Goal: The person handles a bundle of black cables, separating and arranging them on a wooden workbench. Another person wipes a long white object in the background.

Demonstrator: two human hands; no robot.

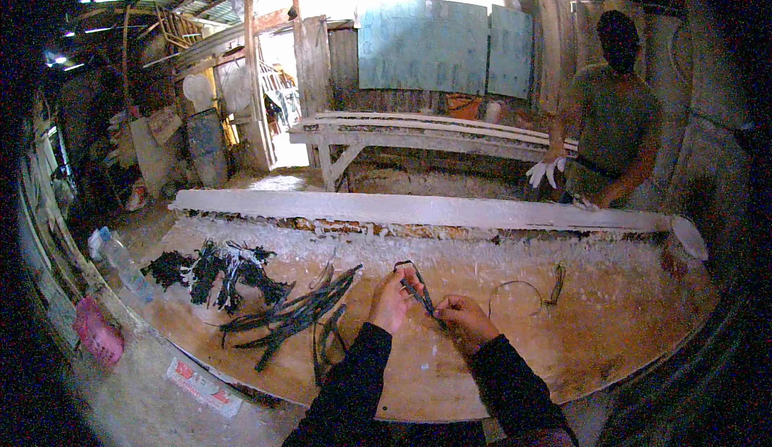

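My left hand (392, 298) and right hand (464, 318) are pinching a dark strip (418, 288) above the desk (563, 342). Dark strips (293, 314) are lying at nine o'clock; a wire loop (516, 296) at three.

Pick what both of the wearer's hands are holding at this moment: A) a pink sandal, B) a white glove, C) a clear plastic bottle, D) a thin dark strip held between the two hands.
D: the left hand and the right hand both pinch a thin dark strip above the wooden table; the plastic bottle lies untouched far to the left.
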